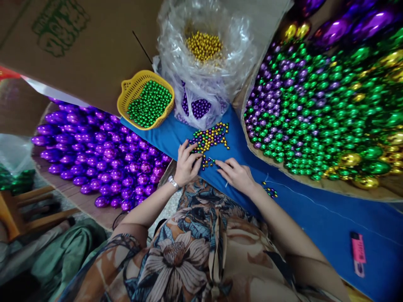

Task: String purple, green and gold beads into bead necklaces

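Small green, gold and purple beads (209, 140) lie in a loose pile on a blue cloth (176, 136). My left hand (188, 163), with a metal watch (172, 181) on its wrist, rests at the pile's near left side. Its fingers are apart and touch the beads. Close by on the right, my right hand (236, 175) has thumb and fingers pinched together on what looks like a thin needle (211, 159), with a green bead near the fingertips. A short piece of white thread shows below that hand.
A yellow basket (124, 102) holds green beads. Behind the pile stand plastic bags (242, 46) of gold and purple beads. Large shiny purple beads (110, 155) fill the left side, mixed ones (308, 117) the right. A pink-labelled cutter (358, 251) and strung beads (270, 191) with thread lie rightward.
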### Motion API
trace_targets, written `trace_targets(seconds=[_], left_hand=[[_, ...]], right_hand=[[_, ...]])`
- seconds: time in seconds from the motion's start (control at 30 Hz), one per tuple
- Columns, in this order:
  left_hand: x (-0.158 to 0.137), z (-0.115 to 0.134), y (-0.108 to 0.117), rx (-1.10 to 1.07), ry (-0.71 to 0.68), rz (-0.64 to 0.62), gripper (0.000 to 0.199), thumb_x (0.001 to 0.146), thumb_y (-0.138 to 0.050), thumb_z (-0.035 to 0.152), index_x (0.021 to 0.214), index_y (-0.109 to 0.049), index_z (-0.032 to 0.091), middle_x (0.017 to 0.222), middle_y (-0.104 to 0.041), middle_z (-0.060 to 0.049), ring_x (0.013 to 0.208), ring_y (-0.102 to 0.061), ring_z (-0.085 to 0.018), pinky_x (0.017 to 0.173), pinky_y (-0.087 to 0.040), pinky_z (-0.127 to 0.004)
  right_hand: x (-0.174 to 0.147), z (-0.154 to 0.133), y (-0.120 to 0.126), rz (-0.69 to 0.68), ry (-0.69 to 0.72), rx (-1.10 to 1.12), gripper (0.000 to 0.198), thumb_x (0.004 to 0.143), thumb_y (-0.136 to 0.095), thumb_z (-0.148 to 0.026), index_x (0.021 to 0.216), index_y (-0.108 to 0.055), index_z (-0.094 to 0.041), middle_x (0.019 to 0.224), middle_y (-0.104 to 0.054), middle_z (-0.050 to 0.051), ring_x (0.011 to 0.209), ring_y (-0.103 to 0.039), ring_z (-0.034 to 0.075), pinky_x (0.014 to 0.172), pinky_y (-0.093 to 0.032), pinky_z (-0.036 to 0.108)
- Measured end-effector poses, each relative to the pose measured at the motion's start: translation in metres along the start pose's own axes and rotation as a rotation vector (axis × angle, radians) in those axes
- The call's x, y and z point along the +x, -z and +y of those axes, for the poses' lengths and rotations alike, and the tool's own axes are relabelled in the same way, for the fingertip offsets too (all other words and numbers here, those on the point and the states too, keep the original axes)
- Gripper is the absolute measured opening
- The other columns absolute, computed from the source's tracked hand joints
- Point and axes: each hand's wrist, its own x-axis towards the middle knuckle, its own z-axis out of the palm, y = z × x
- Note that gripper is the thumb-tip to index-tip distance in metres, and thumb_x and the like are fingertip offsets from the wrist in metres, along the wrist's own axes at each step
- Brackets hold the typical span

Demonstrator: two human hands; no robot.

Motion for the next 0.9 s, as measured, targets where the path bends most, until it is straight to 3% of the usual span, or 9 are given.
trace_targets(seconds=[0.23, 0.63, 0.9], left_hand=[[-0.009, 0.005, -0.007, 0.022, -0.122, -0.032, 0.02, 0.09, -0.057, 0.028, 0.107, -0.068, 0.025, 0.134, -0.055, -0.01, 0.144, -0.028, -0.032, 0.113, -0.027, -0.061], [-0.01, 0.005, -0.011, 0.068, -0.094, -0.086, 0.02, 0.089, -0.057, 0.031, 0.106, -0.069, 0.028, 0.138, -0.052, -0.009, 0.145, -0.026, -0.034, 0.112, -0.026, -0.064], [-0.001, 0.011, -0.009, 0.009, -0.098, -0.084, 0.024, 0.091, -0.054, 0.03, 0.111, -0.067, 0.026, 0.137, -0.052, -0.01, 0.145, -0.025, -0.032, 0.114, -0.025, -0.061]], right_hand=[[-0.008, 0.002, -0.002, 0.017, 0.02, -0.011, 0.04, 0.1, -0.038, -0.041, 0.13, -0.061, -0.028, 0.098, -0.063, 0.005, 0.073, -0.057, 0.008, 0.057, -0.039, 0.02], [-0.006, 0.005, -0.002, -0.064, 0.065, -0.021, 0.04, 0.1, -0.037, -0.041, 0.132, -0.059, -0.03, 0.1, -0.061, 0.005, 0.07, -0.055, 0.008, 0.058, -0.039, 0.02], [0.003, 0.0, -0.004, -0.007, 0.019, -0.011, 0.047, 0.099, -0.039, -0.048, 0.139, -0.052, -0.027, 0.103, -0.062, 0.007, 0.077, -0.059, 0.011, 0.062, -0.043, 0.021]])
